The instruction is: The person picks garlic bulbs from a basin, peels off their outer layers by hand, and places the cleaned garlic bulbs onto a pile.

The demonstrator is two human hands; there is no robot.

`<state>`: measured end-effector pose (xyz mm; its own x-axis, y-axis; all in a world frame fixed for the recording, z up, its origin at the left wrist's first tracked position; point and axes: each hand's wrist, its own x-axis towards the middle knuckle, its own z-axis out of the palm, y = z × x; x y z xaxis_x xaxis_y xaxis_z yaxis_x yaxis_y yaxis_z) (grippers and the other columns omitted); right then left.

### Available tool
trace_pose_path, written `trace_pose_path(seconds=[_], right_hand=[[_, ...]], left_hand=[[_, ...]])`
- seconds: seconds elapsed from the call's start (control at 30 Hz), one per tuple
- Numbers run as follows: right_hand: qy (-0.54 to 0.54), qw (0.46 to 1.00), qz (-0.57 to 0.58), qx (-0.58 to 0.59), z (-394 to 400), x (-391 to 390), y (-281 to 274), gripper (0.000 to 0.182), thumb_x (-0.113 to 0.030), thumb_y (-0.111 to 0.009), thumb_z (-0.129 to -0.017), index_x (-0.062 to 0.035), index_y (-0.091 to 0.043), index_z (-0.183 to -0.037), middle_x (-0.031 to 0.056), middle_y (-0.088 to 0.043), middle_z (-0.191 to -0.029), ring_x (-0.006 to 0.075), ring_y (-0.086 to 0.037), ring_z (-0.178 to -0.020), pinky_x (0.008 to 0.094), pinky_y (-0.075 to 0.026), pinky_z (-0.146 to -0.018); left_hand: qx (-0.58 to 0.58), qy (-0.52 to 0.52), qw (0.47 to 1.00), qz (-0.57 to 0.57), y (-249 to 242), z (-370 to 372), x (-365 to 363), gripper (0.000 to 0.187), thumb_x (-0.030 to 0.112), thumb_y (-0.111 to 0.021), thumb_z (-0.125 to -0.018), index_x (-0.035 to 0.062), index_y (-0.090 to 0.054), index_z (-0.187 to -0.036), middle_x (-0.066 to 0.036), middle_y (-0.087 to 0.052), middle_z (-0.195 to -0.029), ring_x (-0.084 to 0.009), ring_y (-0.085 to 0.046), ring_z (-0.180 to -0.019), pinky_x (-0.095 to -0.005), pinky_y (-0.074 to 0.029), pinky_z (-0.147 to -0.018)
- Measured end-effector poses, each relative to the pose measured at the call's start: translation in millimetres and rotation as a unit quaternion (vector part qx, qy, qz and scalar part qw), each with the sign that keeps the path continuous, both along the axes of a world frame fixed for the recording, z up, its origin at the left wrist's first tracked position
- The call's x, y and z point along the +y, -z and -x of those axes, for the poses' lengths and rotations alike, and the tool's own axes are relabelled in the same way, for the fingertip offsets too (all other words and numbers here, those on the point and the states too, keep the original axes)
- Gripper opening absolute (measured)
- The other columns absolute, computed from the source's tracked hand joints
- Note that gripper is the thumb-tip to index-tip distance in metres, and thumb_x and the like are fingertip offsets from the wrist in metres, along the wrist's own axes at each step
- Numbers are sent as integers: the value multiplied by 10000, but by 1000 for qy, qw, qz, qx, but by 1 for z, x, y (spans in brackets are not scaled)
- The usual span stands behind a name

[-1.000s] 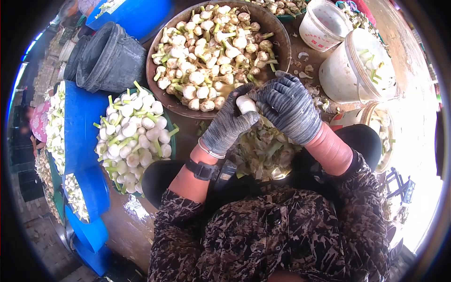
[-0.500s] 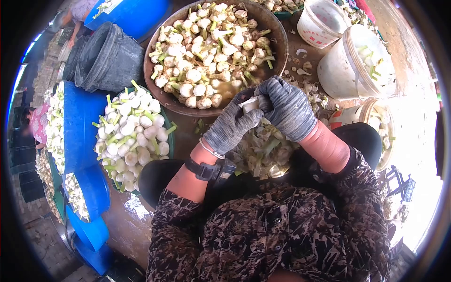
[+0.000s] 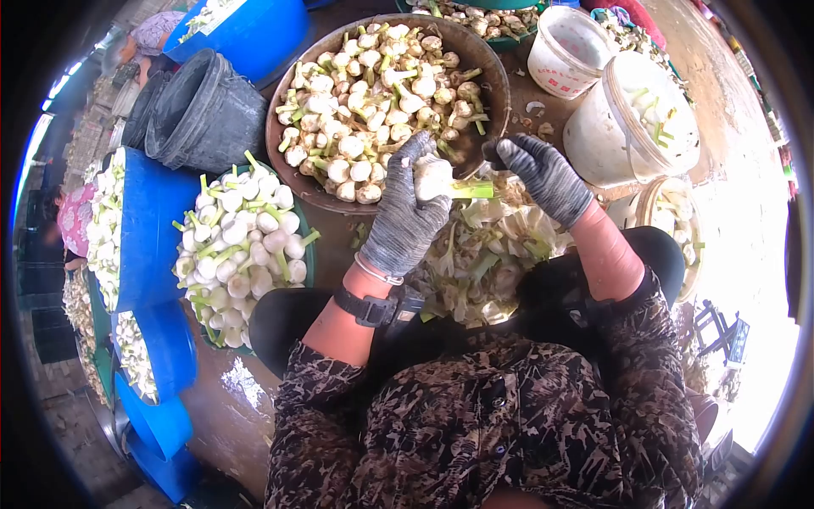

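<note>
A white garlic bulb point(image 3: 431, 176) with a cut green stem pointing right rests in my left hand point(image 3: 402, 212), whose gloved fingers and thumb close around it. My right hand point(image 3: 547, 181), in a matching grey glove, is apart from the bulb, to the right of its stem. Its fingers are curled together, and whatever they may hold is too dark and small to make out. Beneath both hands lies a heap of papery garlic peelings point(image 3: 483, 254). Just beyond, a wide round pan point(image 3: 277, 140) holds many unpeeled bulbs and some water.
Cleaned white bulbs fill a green-rimmed basin point(image 3: 307, 246) at left. Blue tubs point(image 3: 157, 229) and a dark bucket point(image 3: 208, 114) stand farther left. White buckets point(image 3: 585, 140) are at right. Another person's pink clothing point(image 3: 76, 219) shows at the far left.
My hands, close together around a bulb before, have parted. The right hand has moved away to the right, while the left keeps the bulb, its green stem now in sight.
</note>
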<state>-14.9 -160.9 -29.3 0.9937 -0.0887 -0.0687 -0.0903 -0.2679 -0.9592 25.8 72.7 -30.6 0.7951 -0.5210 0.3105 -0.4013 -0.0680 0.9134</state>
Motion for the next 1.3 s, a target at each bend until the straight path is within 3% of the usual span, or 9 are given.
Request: trace_pose_path(seconds=[0.17,0.23,0.33,0.67,0.73,0.97,1.0,1.13,1.3], right_hand=[[-141,970,191,-60,19,35,-30,409,-309,-717,-843,-2,-630,-1100,195,-688,-965,321,-676,-908,359,-526,-790],[-79,988,108,-73,26,42,-16,340,-275,-712,-832,-24,-645,-1050,187,-683,-925,347,-666,-850,381,-532,-746],[-45,969,197,-143,30,47,-22,271,-246,-691,-846,-46,-659,-1026,168,-685,-894,350,-659,-811,388,-533,-719],[6,986,136,-93,36,44,-32,222,-241,-667,-873,-22,-673,-909,183,-665,-785,361,-641,-757,400,-509,-686],[-31,987,154,-46,36,40,-38,229,-217,-638,-928,7,-660,-968,95,-659,-788,134,-572,-710,323,-495,-693],[-34,996,77,10,29,30,-33,253,-253,-622,-937,-4,-659,-954,99,-650,-789,165,-567,-697,329,-490,-704],[-63,979,167,-103,27,28,-29,263,-290,-599,-936,-36,-665,-960,165,-654,-762,307,-646,-737,375,-508,-698],[35,971,150,-183,44,44,-38,250,-279,-667,-887,-37,-605,-879,164,-624,-745,359,-625,-705,406,-495,-629],[44,978,134,-154,36,37,-24,227,-253,-656,-892,-30,-617,-897,172,-640,-779,336,-628,-720,384,-496,-644]], left_hand=[[-116,-13,990,-81,0,7,-8,687,70,-637,-822,36,-307,-1424,-139,-424,-1339,-250,-427,-1249,-363,-349,-1080],[-141,-10,985,-95,0,9,-7,695,74,-647,-823,39,-301,-1425,-139,-415,-1344,-250,-420,-1251,-364,-349,-1079],[112,71,991,-24,-7,13,-3,622,111,-650,-851,37,-351,-1392,-115,-486,-1264,-205,-487,-1160,-335,-417,-995],[30,76,990,-112,-18,16,-4,546,91,-643,-844,27,-433,-1344,-96,-566,-1183,-183,-551,-1070,-314,-441,-964],[17,99,992,-72,-15,14,-3,616,88,-651,-829,30,-397,-1387,-100,-557,-1205,-190,-540,-1097,-326,-427,-986],[-110,98,987,-65,-12,6,-5,744,256,-665,-844,20,-313,-1455,-118,-502,-1297,-212,-485,-1184,-342,-367,-1049],[-61,96,992,-49,-11,8,-6,764,343,-673,-856,9,-318,-1444,-98,-513,-1285,-190,-484,-1175,-331,-375,-1035],[232,141,959,80,-15,13,-10,719,219,-727,-845,30,-348,-1426,-68,-523,-1310,-158,-487,-1182,-318,-396,-1030],[157,111,981,-16,-20,14,-15,507,190,-667,-894,21,-473,-1330,-57,-574,-1230,-145,-519,-1121,-292,-413,-991]])
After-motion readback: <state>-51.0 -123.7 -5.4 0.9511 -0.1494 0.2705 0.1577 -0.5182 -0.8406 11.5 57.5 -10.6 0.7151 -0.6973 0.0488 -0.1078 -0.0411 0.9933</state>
